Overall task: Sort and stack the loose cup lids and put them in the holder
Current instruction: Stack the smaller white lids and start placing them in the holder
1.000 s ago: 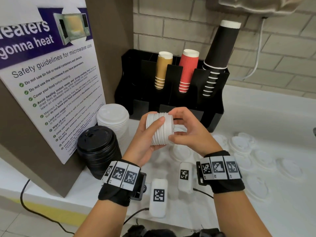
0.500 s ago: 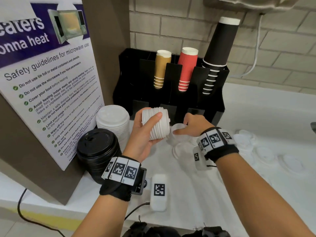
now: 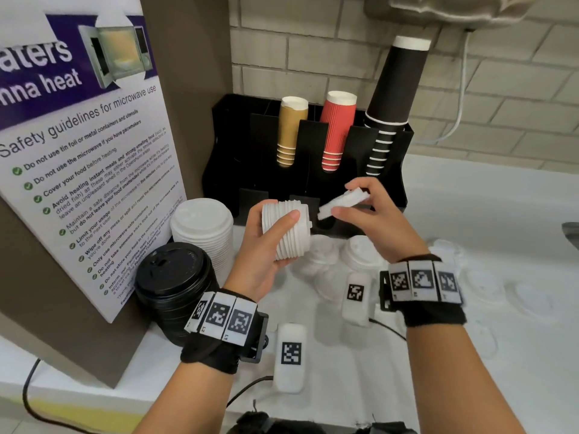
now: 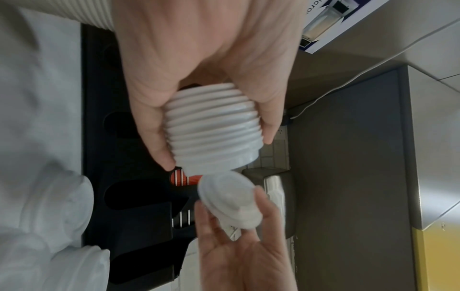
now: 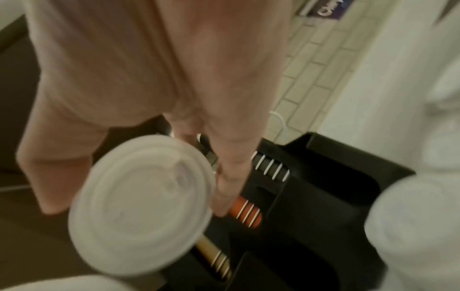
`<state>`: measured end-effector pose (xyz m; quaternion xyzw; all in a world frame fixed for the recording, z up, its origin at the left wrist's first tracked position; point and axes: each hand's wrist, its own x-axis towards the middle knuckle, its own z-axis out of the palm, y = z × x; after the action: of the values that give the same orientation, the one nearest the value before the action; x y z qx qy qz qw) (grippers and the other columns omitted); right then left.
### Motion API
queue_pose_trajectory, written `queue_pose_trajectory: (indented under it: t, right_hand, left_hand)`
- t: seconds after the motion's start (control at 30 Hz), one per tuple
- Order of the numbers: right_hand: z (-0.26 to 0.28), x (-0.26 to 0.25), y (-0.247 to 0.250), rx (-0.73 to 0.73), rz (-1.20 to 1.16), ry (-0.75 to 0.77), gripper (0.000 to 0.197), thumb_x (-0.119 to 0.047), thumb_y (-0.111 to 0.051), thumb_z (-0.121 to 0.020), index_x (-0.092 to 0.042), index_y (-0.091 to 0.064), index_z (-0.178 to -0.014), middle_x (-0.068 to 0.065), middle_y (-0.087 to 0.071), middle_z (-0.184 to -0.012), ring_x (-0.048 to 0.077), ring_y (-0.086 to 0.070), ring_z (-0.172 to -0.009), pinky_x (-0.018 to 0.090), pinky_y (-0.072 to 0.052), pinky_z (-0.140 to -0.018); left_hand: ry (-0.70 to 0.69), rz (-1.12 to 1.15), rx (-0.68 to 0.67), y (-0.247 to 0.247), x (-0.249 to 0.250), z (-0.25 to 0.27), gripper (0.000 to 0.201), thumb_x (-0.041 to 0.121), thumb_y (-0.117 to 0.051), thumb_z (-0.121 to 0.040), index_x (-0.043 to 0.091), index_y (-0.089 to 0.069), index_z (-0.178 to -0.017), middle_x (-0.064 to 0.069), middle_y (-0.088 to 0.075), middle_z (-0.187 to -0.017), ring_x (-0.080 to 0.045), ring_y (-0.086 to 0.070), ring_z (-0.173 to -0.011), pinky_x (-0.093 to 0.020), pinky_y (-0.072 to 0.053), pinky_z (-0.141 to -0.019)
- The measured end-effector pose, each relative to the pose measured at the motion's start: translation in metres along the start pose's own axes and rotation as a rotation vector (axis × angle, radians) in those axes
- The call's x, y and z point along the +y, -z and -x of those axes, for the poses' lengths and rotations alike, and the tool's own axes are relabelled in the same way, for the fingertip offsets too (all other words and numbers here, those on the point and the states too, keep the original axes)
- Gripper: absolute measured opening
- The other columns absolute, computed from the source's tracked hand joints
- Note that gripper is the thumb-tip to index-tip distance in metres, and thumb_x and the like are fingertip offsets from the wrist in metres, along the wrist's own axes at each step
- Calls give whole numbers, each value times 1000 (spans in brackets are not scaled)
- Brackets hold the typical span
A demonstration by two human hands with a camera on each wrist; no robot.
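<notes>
Counter (image 3: 470, 195): three cup stacks (image 3: 336, 130)

Single lid (image 5: 139, 204) in right hand (image 3: 372, 220): motion-blurred, details unreadable in right wrist view. Loose lids (image 3: 529, 296) nr tabletop's right edge washed out, count unclear. Poster (image 3: 72, 145) cut off at left.

Head camera: above, faces forward-down over my forearms onto counter (image 3: 470, 214) and black holder (image 3: 232, 158). Left wrist camera: close along my palm, rotated sideways. Right wrist camera: very close, blurred, faces holder (image 5: 323, 206). All three share holder (image 4: 129, 196) and its cups.
</notes>
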<state>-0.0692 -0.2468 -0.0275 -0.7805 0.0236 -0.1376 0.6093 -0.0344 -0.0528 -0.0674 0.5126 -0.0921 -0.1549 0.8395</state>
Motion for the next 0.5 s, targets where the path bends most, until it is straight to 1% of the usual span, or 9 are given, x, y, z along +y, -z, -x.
queue_pose_trajectory:
  t: [0.03, 0.07, 0.13, 0.2, 0.27, 0.3, 0.37, 0.43, 0.5]
  right_hand:
    - [7, -1, -4, 13, -105, 32, 38, -22, -77, -73, -27, -51, -100, -4, -60, -94, 2, -64, -78, 10, -48, -64]
    - [13, -1, -10, 9, -180, 46, 35, -19, -75, -73, -23, -48, -96, 2, -58, -96, 5, -63, -82, 13, -48, -67]
    - [21, -2, -21, -24, -287, 52, 34, -15, -72, -72, -19, -43, -90, 12, -52, -102, 16, -59, -92, 23, -50, -75]
    - [25, -2, -30, -66, -308, 49, 36, -13, -74, -71, -19, -44, -89, 16, -53, -104, 23, -57, -98, 35, -51, -82]
    - [29, -2, -35, -96, -233, 42, 40, -15, -75, -69, -20, -45, -95, 19, -57, -113, 25, -58, -105, 46, -49, -90]
    - [31, -2, -36, -109, -194, 37, 44, -17, -76, -69, -22, -45, -100, 17, -58, -117, 25, -58, -108, 48, -49, -93]
    - [31, -2, -34, -131, -139, 17, 56, -20, -76, -67, -28, -45, -113, 10, -58, -123, 24, -57, -113, 50, -49, -96]
    - [31, -3, -32, -162, -80, 21, 66, -21, -76, -68, -35, -44, -124, 4, -56, -126, 20, -56, -115, 47, -50, -96]
    - [32, -5, -30, -193, -27, 49, 68, -18, -76, -71, -35, -46, -129, 1, -55, -127, 16, -55, -116, 44, -51, -95]
  left_hand:
    - [4, 4, -1, -1, -1, 0, 59, 41, -74, -64, 33, -52, -119, 3, -60, -119, -15, -63, -105, -36, -59, -76]
    - [11, 8, 0, -3, -2, 0, 59, 41, -74, -65, 33, -52, -119, 3, -60, -119, -15, -63, -104, -35, -59, -74]
    - [30, 19, -2, -5, -4, 2, 55, 40, -75, -70, 31, -52, -120, 0, -59, -123, -19, -62, -109, -36, -59, -76]
    - [43, 29, -4, -6, -4, 3, 50, 40, -76, -75, 31, -53, -118, -4, -59, -127, -23, -61, -114, -40, -58, -80]
    - [46, 33, -5, -6, -4, 4, 48, 41, -75, -74, 32, -54, -116, -5, -59, -127, -25, -61, -116, -41, -58, -80]
    - [45, 37, -7, -7, -4, 4, 47, 41, -74, -74, 32, -55, -116, -5, -59, -127, -26, -60, -116, -41, -59, -80]
    - [51, 54, -12, -8, -3, 5, 46, 39, -71, -74, 32, -54, -117, -6, -59, -128, -27, -60, -117, -44, -59, -82]
    - [58, 64, -15, -10, -2, 5, 48, 38, -70, -75, 32, -53, -119, -7, -59, -129, -27, -61, -117, -48, -57, -86]
    - [60, 60, -19, -12, -2, 6, 51, 38, -69, -76, 30, -52, -123, -8, -59, -130, -28, -62, -115, -49, -56, -88]
